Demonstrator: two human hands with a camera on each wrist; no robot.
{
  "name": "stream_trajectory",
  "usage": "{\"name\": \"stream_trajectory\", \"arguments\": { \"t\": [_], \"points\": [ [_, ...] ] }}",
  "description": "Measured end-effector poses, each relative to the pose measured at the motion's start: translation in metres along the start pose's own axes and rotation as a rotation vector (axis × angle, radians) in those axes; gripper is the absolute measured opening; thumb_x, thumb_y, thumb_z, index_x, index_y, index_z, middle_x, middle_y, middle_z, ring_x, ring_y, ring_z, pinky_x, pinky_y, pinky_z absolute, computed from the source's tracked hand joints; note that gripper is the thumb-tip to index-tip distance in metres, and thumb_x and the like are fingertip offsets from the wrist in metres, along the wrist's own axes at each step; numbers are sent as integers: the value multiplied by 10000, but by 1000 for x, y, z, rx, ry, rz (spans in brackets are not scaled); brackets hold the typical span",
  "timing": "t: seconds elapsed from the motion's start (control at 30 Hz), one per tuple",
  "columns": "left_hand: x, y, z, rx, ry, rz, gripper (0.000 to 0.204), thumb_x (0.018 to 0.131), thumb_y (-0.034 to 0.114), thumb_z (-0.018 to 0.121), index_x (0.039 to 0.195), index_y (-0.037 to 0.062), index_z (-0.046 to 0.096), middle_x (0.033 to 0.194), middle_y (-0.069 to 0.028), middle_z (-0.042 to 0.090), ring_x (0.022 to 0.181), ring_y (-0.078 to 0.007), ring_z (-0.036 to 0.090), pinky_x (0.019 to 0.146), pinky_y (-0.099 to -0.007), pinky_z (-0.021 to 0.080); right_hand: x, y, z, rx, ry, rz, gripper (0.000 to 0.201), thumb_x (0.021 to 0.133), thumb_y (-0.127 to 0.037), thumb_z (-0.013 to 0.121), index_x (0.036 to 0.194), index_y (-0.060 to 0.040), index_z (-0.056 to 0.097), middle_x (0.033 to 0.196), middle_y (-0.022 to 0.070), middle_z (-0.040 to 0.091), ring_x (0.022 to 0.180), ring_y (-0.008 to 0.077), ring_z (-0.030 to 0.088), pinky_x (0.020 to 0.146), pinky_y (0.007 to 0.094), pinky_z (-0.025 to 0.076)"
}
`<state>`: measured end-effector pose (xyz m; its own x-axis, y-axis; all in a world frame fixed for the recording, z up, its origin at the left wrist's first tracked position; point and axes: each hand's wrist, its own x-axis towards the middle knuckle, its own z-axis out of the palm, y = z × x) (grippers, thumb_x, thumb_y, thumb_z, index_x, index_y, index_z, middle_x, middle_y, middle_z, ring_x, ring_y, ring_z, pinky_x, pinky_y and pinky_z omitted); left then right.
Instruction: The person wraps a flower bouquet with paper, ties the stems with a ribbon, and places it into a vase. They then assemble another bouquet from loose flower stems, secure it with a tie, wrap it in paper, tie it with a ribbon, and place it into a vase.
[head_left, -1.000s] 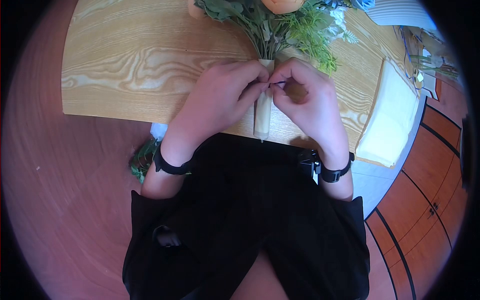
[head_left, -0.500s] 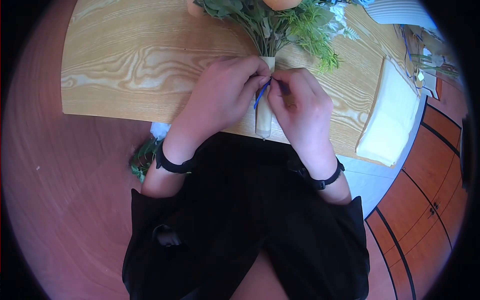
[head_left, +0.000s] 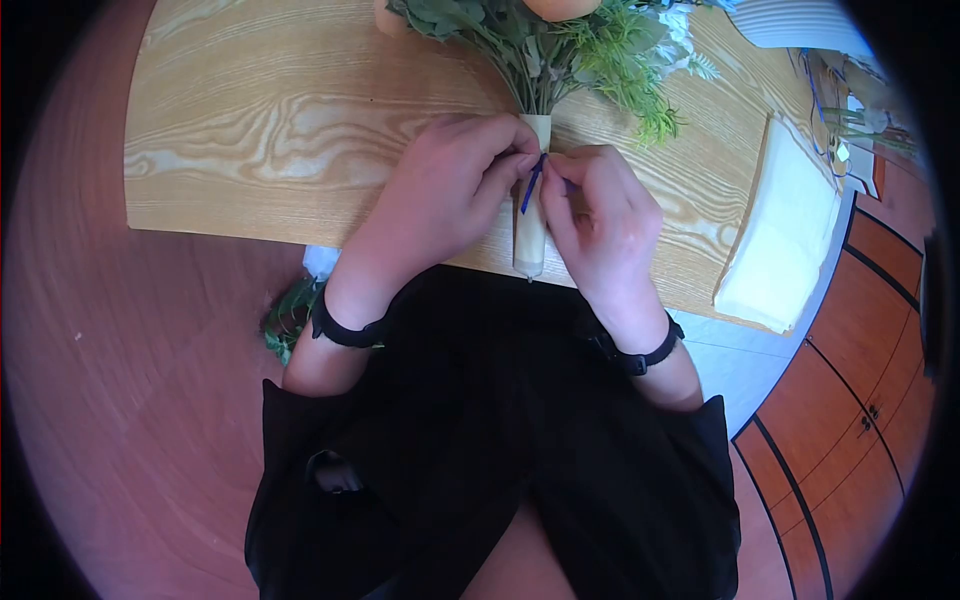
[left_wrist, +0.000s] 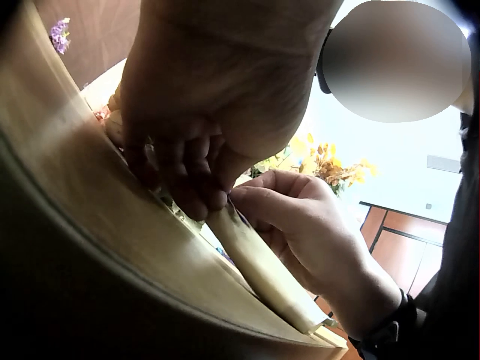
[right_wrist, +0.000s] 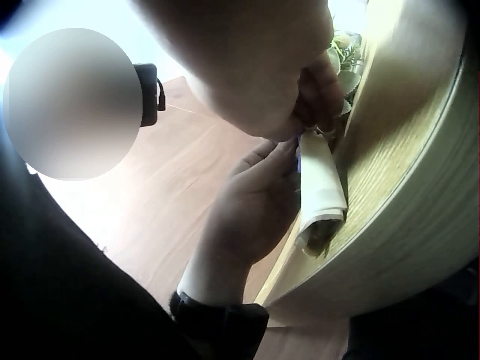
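A bouquet of leafy stems point(head_left: 540, 80) lies on the wooden table, its lower stems rolled in a cream paper wrap point(head_left: 530, 245). Around the wrap's upper part is a thin blue ribbon point(head_left: 532, 190), one end lying slanted down the front. My left hand point(head_left: 440, 190) comes from the left, thumb and forefinger pinching the ribbon at the knot. From the right, my right hand point(head_left: 610, 215) pinches the ribbon with thumb and forefinger close beside the left fingertips. In the left wrist view, the right hand point(left_wrist: 300, 225) presses up against the wrap's side.
A peach flower point(head_left: 560, 8) and a feathery green sprig point(head_left: 640, 90) spread over the far side of the table point(head_left: 250, 150). Cream sheets point(head_left: 780, 230) lie at the right edge. Below the table's left edge are green leaves point(head_left: 288, 315). Wooden cabinets point(head_left: 850, 350) stand to the right.
My right hand has turned and dropped slightly, its wrist shifting left. The blue ribbon's end, earlier hidden at the fingers, now shows lying down the wrap. The left hand stays nearly in place.
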<state>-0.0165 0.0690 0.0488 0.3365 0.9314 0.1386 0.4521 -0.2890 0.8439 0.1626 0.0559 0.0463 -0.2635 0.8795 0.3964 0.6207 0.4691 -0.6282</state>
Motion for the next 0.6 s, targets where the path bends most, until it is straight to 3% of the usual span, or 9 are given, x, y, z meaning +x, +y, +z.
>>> {"name": "stream_trajectory", "arguments": {
  "t": [0.2, 0.27, 0.6],
  "points": [
    [3, 6, 0, -105, 8, -102, 111, 882, 78, 622, 970, 12, 634, 876, -125, 685, 833, -324, 647, 739, -384, 492, 0, 4, -1, 19, -6, -51, 120, 786, 2, 713, 874, -27, 635, 766, 92, 594, 643, 272, 611, 578, 363, 490],
    [3, 1, 2, -26, 39, 47, 134, 870, 61, 618, 994, 29, 655, 890, -125, 691, 842, -325, 651, 752, -394, 494, 1, 7, 0, 19, 6, -75, 120, 788, 4, 711, 880, -26, 639, 777, 94, 603, 651, 273, 615, 582, 361, 492],
    [1, 3, -2, 66, 8, 66, 131, 858, 67, 631, 979, 57, 680, 872, -101, 689, 827, -311, 636, 745, -386, 479, 2, 4, -3, -1, -5, -56, 107, 790, 8, 719, 869, -22, 653, 819, 100, 642, 689, 266, 643, 600, 348, 509]
  ]
}}
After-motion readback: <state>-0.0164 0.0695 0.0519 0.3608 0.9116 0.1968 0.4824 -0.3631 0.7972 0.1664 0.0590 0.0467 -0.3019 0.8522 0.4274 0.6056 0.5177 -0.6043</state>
